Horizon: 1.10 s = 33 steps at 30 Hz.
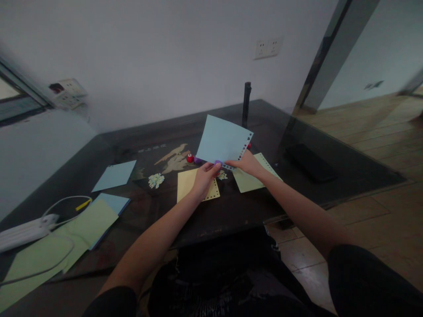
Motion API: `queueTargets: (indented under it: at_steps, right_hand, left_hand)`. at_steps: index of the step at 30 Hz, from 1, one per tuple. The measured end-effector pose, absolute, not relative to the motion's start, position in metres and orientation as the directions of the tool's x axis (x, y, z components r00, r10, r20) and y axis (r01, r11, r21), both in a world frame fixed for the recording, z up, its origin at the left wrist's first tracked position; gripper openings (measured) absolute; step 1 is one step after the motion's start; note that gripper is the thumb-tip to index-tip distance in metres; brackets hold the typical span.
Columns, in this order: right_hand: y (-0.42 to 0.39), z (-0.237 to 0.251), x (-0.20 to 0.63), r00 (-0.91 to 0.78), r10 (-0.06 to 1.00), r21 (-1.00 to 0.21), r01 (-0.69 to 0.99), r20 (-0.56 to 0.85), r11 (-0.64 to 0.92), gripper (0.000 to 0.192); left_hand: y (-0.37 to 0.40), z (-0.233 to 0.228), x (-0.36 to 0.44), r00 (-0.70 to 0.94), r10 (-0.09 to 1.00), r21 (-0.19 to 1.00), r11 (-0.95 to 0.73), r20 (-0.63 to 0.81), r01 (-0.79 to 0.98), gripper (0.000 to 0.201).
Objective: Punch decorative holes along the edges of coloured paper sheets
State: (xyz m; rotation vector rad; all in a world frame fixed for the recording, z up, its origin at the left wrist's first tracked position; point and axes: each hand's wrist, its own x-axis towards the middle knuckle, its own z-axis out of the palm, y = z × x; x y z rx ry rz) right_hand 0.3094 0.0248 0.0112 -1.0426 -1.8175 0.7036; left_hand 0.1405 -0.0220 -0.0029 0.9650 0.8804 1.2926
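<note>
A light blue sheet of paper (223, 138) is held up above the table, with a row of small punched shapes along its right and lower edges. My right hand (246, 164) grips the sheet at its lower right corner, thumb on the front. At the lower edge, my left hand (205, 176) is closed around a small purple craft punch (218, 163), which sits against the paper. Beneath my left hand lies a yellow sheet (187, 182) with holes along its edges. A pale green punched sheet (247, 181) lies under my right forearm.
A red punch (190, 157) stands left of the sheet. Paper cutouts are piled (156, 180) on the dark table (155, 220). Blue paper (115, 175), green sheets (95, 222) and a white power strip (28, 231) lie left. A black case (310, 163) is at right.
</note>
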Motion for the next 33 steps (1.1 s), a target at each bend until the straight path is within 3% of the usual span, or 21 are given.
queueTargets:
  at_steps: [33]
  right_hand:
    - [0.020, 0.013, 0.308, -0.260, 0.863, -0.794, 0.343, 0.433, 0.502, 0.045]
  left_hand:
    - [-0.016, -0.013, 0.140, 0.042, 0.991, 0.934, -0.109, 0.131, -0.341, 0.024]
